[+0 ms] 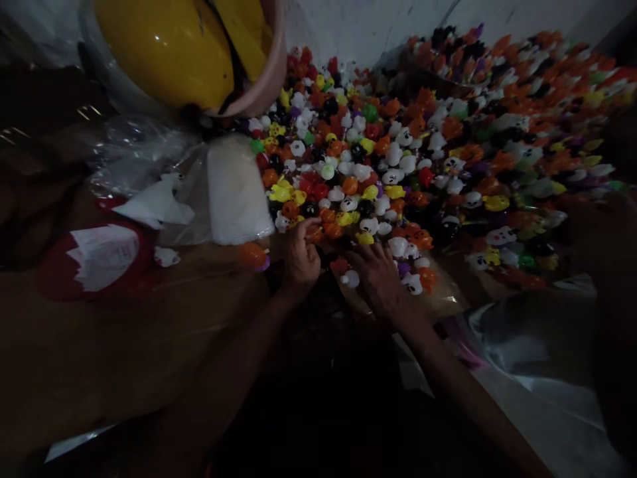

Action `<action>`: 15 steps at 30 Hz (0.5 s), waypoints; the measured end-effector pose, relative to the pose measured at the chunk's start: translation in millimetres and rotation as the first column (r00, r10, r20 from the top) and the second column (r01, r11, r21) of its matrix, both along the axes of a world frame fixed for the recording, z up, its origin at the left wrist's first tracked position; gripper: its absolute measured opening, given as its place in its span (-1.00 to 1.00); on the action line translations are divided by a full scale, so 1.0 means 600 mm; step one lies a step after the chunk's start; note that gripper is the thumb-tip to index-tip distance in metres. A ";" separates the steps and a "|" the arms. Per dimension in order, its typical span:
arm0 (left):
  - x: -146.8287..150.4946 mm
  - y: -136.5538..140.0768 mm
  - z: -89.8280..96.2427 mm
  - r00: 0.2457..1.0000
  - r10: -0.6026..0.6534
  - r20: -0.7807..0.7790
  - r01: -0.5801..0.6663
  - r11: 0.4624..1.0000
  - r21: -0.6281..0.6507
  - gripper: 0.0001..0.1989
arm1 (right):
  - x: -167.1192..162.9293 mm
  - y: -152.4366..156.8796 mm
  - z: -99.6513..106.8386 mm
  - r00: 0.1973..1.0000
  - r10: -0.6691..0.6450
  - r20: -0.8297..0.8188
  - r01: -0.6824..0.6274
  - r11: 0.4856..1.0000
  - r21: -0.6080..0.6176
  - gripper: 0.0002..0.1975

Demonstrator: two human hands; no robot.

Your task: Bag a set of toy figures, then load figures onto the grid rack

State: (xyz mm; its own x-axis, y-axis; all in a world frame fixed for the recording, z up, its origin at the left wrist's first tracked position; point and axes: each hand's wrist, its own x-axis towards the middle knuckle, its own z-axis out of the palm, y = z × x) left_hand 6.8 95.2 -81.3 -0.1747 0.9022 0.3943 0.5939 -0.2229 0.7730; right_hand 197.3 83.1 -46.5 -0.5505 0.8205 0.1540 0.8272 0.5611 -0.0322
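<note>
A large heap of small plastic toy figures (348, 169) in orange, white, yellow, black, red and green spreads in front of me, several with printed faces. My left hand (301, 259) is at the heap's near edge, index finger stretched towards the orange figures and the others partly curled; I see nothing held in it. Palm down, my right hand (378, 273) reaches over the near edge with its fingers apart, beside a white figure (351, 279) and a white figure with a dark-eyed face (413, 285). What lies beneath its fingertips is hidden.
A pinkish tub (279, 56) holding a large yellow object (164, 50) stands at the upper left. Below it lie a stack of clear plastic bags (237, 192), a red object with white paper (102, 255) and an orange-and-purple figure (254, 255). Another person's arm (610, 265) is at the right.
</note>
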 end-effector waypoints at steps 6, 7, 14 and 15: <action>-0.008 0.012 -0.014 0.988 0.016 0.155 -0.012 1.000 -0.024 -0.40 | -0.018 -0.011 -0.039 1.000 -0.016 -0.025 0.015 0.999 -0.036 -0.50; -0.011 0.014 -0.016 0.987 0.003 0.162 0.000 1.000 -0.017 -0.41 | -0.014 -0.011 -0.041 0.998 -0.012 -0.065 0.009 0.999 -0.039 -0.52; -0.003 0.005 -0.017 0.926 -0.233 -0.296 0.296 0.936 0.192 -0.49 | 0.042 -0.024 -0.011 0.845 -0.058 -0.531 0.080 0.997 0.019 -0.47; 0.000 0.004 -0.022 0.904 -0.211 -0.372 0.295 0.937 0.187 -0.53 | 0.049 -0.020 0.000 0.819 -0.107 -0.564 0.143 0.990 0.019 -0.49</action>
